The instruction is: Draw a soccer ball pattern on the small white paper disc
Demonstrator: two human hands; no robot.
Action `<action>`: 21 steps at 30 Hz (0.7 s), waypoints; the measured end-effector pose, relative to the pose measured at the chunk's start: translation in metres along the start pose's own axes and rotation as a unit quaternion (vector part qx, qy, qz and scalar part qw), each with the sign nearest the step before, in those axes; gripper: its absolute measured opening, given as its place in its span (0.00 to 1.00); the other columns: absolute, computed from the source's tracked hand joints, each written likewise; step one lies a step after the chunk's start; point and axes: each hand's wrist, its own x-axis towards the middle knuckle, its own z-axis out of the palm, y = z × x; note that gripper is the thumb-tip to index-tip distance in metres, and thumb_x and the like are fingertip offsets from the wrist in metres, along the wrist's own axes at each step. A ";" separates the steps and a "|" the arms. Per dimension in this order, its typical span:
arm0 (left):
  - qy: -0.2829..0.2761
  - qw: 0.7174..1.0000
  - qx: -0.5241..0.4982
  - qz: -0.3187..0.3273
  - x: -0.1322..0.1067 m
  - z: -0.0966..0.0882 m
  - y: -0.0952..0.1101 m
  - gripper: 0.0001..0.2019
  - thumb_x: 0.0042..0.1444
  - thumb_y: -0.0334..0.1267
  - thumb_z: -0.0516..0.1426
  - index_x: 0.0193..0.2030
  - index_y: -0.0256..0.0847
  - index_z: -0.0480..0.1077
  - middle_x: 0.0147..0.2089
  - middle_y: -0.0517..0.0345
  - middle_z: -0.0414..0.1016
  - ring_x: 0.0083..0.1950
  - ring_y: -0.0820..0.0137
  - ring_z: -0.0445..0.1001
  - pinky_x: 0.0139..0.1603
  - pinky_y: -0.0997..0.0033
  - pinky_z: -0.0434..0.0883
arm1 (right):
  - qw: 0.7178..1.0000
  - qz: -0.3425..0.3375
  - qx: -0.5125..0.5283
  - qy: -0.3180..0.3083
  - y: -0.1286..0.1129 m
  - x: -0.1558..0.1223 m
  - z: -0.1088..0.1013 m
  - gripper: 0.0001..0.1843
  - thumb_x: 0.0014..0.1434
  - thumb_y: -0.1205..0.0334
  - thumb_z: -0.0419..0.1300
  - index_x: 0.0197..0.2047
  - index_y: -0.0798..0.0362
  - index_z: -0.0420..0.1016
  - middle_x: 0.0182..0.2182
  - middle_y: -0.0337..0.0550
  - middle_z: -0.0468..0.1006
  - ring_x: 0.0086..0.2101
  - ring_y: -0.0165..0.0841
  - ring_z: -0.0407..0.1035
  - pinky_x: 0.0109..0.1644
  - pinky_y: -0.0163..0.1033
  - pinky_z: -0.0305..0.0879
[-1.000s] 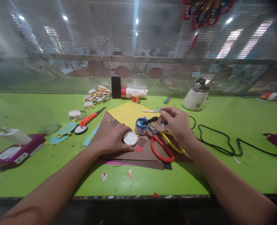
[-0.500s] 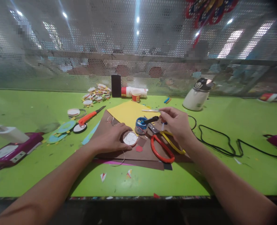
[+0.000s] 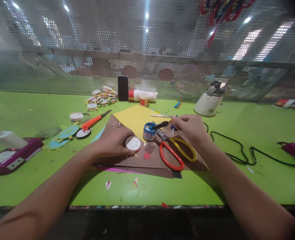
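Observation:
My left hand point(image 3: 113, 141) rests on the brown paper sheet point(image 3: 159, 160), fingers curled round a small white disc point(image 3: 133, 143) with drawn lines. My right hand point(image 3: 191, 128) is closed in a pinch on a thin brush-like stick whose dark tip point(image 3: 159, 125) lies over a small blue pot point(image 3: 149, 131). Scissors with one red and one yellow handle point(image 3: 173, 155) lie on the brown sheet just below my right hand. A yellow sheet point(image 3: 134, 118) lies behind the pot. A small red paper piece point(image 3: 147, 155) sits near the disc.
On the green table point(image 3: 237, 180): an orange utility knife point(image 3: 93, 122), blue and white paper discs point(image 3: 67, 133), a pile of small rings point(image 3: 101, 98), a dark phone point(image 3: 123, 88), a glue bottle point(image 3: 141, 96), a white device point(image 3: 209, 100), a black cable point(image 3: 237, 150), purple punches point(image 3: 11, 156). A mesh screen stands behind.
My right hand has shifted slightly toward the blue pot with the stick. My left hand stays on the white disc. The view has tilted down a little.

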 end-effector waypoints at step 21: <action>-0.022 0.992 -0.114 -0.051 -0.013 -0.018 0.009 0.20 0.49 0.46 0.61 0.49 0.44 0.71 0.46 0.53 0.78 0.44 0.60 0.76 0.42 0.66 0.71 | 0.959 -0.073 -0.199 -0.186 -0.011 -0.001 -0.006 0.15 0.48 0.58 0.64 0.14 0.52 0.72 0.13 0.37 0.71 0.18 0.29 0.62 0.22 0.35 0.53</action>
